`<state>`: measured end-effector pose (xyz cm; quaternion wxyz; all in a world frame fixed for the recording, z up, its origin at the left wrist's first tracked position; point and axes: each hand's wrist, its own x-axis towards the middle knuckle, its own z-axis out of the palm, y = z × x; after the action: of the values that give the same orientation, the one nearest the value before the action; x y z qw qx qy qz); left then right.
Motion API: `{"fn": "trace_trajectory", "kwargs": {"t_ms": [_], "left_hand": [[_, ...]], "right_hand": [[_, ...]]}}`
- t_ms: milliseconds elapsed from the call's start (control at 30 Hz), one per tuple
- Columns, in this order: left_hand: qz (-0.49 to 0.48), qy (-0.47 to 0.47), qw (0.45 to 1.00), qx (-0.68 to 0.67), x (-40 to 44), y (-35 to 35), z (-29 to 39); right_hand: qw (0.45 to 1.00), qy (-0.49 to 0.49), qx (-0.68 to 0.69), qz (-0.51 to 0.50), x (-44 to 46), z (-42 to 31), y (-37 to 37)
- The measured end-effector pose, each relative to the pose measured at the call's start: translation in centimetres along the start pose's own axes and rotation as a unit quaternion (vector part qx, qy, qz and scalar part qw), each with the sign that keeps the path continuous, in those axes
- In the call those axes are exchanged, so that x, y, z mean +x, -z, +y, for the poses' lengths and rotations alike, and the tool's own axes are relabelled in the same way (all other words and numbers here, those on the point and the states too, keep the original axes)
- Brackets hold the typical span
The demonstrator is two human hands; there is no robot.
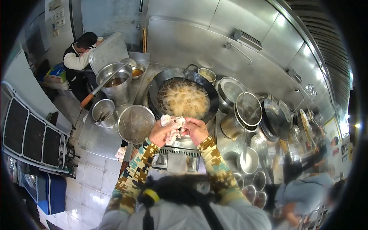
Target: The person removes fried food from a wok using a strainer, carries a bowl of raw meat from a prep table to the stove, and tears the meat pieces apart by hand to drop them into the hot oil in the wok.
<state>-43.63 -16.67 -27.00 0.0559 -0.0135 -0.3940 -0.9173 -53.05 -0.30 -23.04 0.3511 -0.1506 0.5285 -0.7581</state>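
Note:
My left hand (157, 134) is closed around pale, pinkish-white pieces of raw meat (172, 135) that look floured or battered. Pinched between the fingers of my right hand (197, 131) is the other side of the same clump. Both hands are close together just in front of the near rim of a large black wok (154, 92). Inside the wok, golden food (186, 100) fries in foaming oil. To the left of my left hand lies a round wire-mesh strainer (135, 123). Whether the clump is one piece or several I cannot tell.
Left of the wok stand a metal pot (122, 96) with a long-handled ladle (92, 96) across it and a smaller pot (103, 111). Stacked pots and a strainer (249, 109) are at right. One person (78, 59) bends at far left; another (306, 193) is at lower right.

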Motion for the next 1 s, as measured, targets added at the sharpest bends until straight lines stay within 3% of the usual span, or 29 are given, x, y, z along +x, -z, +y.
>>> {"fn": "trace_trajectory", "kwargs": {"t_ms": [133, 200, 267, 333, 367, 400, 433, 467, 500, 533, 600, 667, 700, 733, 800, 833, 867, 933, 1000], "left_hand": [[0.071, -0.156, 0.968, 0.186, 0.3, -1.1, 0.0], [0.101, -0.100, 0.967, 0.214, 0.2, -1.3, 0.4], [0.075, -0.022, 0.978, 0.196, -0.9, -4.4, 2.8], [0.091, -0.222, 0.900, 0.365, 0.3, -3.1, 0.8], [0.075, -0.150, 0.946, 0.279, -0.2, -2.7, 1.0], [0.058, -0.075, 0.977, 0.189, -0.5, -2.3, 1.4], [0.070, -0.029, 0.965, 0.251, -0.7, -2.3, 2.1], [0.062, -0.073, 0.942, 0.321, -0.4, -2.3, 2.1], [0.053, -0.116, 0.913, 0.389, -0.2, -2.1, 2.0], [0.044, -0.157, 0.876, 0.453, 0.1, -1.9, 1.9], [0.070, -0.142, 0.862, 0.481, 0.4, -1.6, 2.5], [0.130, -0.132, 0.854, 0.487, 0.3, -2.1, 3.6], [0.136, -0.026, 0.948, 0.287, -0.4, -2.3, 4.6], [0.136, -0.153, 0.933, 0.297, 1.2, 1.7, 2.4], [0.123, -0.045, 0.987, 0.088, -0.2, 1.8, 4.4], [0.113, -0.067, 0.991, 0.011, -0.1, 3.2, 3.8], [0.170, -0.072, 0.983, -0.008, 0.1, 3.9, 3.1], [0.109, -0.054, 0.988, -0.099, 0.5, 6.8, 2.2], [0.124, -0.052, 0.977, -0.168, -0.3, 5.8, 3.0]], "right_hand": [[0.999, -0.021, 0.030, -0.004, -0.5, -0.4, -0.9], [0.998, -0.014, 0.056, 0.016, -0.4, 0.6, -0.7], [0.996, -0.001, 0.061, -0.058, -1.0, 0.2, -1.3], [0.993, -0.033, 0.082, -0.078, -1.5, 0.0, -1.8], [0.997, -0.076, 0.025, -0.021, -1.7, -1.1, -2.3], [0.997, -0.056, -0.050, -0.002, -1.6, -1.4, -2.1], [0.991, -0.034, -0.125, 0.016, -1.4, -1.6, -1.7], [0.979, -0.013, -0.200, 0.035, -1.4, -1.8, -1.5], [0.981, 0.087, -0.167, 0.037, -1.2, -1.4, -2.2], [0.980, 0.079, -0.185, 0.000, -0.9, -1.1, -1.8], [0.971, 0.065, -0.220, -0.074, 0.6, -0.6, -0.2], [0.989, 0.059, -0.136, -0.030, 1.1, -1.1, 0.5], [0.995, 0.056, -0.077, -0.001, 1.3, -1.7, 0.9], [0.998, 0.053, -0.017, 0.027, 1.4, -2.3, 1.2], [0.993, -0.002, 0.112, 0.027, 2.3, -2.0, 2.8], [0.987, -0.029, 0.160, 0.018, 3.3, -1.4, 4.4], [0.977, -0.056, 0.207, 0.009, 3.5, -1.7, 4.7], [0.977, 0.043, 0.206, -0.022, 3.8, -4.6, 3.9], [0.981, 0.133, 0.142, 0.007, 2.5, -10.2, 0.5]]}}
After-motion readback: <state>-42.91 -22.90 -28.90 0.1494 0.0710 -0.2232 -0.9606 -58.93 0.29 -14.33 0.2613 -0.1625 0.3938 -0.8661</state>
